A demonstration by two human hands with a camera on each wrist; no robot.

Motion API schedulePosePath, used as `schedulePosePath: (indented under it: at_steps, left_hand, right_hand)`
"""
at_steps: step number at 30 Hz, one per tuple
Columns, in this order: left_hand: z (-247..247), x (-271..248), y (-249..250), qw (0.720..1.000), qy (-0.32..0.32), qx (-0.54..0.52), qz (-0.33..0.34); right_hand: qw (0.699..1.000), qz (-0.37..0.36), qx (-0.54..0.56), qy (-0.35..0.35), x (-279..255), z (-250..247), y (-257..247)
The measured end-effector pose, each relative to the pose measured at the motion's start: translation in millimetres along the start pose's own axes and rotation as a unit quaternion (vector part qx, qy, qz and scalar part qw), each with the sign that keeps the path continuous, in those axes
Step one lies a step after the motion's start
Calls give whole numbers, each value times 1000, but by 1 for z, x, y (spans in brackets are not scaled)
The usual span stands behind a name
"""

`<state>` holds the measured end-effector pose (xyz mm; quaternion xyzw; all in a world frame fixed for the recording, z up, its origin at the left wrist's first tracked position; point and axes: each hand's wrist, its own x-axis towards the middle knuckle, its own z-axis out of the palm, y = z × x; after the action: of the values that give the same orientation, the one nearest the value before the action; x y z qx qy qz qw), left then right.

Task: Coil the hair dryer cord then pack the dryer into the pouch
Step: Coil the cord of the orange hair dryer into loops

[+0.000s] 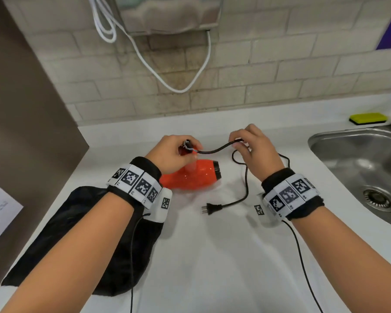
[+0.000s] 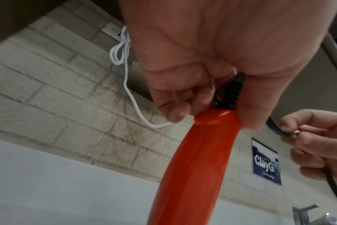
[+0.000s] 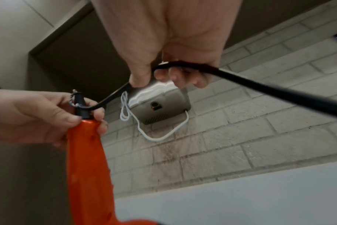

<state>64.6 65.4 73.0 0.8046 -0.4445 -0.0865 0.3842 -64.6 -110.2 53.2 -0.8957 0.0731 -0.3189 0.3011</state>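
An orange hair dryer (image 1: 190, 177) lies on the white counter (image 1: 212, 256) with its handle (image 2: 192, 167) (image 3: 87, 159) standing up. My left hand (image 1: 169, 155) (image 2: 212, 97) grips the top of that handle at the black strain relief (image 2: 229, 94) (image 3: 81, 106). My right hand (image 1: 251, 145) (image 3: 164, 76) pinches the black cord (image 1: 215, 150) (image 3: 260, 86) a short way from the handle. The rest of the cord (image 1: 246, 177) trails loose over the counter to its plug (image 1: 210, 208). A black pouch (image 1: 81, 240) lies flat under my left forearm.
A steel sink (image 1: 366, 168) is set into the counter on the right, with a yellow sponge (image 1: 368, 118) behind it. A wall-mounted metal unit (image 1: 169, 14) hangs above with a white cable (image 1: 167, 71). A brown panel (image 1: 20, 109) stands on the left.
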Motion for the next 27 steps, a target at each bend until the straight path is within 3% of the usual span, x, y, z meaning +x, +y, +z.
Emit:
schedulePosePath:
  at_steps: [4, 8, 11, 18, 22, 27]
  left_hand:
    - [-6, 0, 6, 999, -24, -19, 17]
    - [-6, 7, 4, 998, -28, -47, 22]
    - [-3, 15, 0, 995, -17, -95, 11]
    - [-1, 34, -1, 995, 20, -94, 20]
    - [5, 37, 4, 994, 37, -104, 23]
    - [14, 38, 7, 994, 36, -99, 26]
  right_hand:
    - [993, 4, -11, 120, 14, -1, -2]
    - [987, 54, -16, 153, 22, 3, -6]
    - [988, 64, -17, 142, 25, 9, -4]
    - [998, -26, -46, 33, 23, 25, -1]
    - [998, -16, 7, 63, 28, 30, -1]
    - [993, -36, -79, 79, 23, 28, 1]
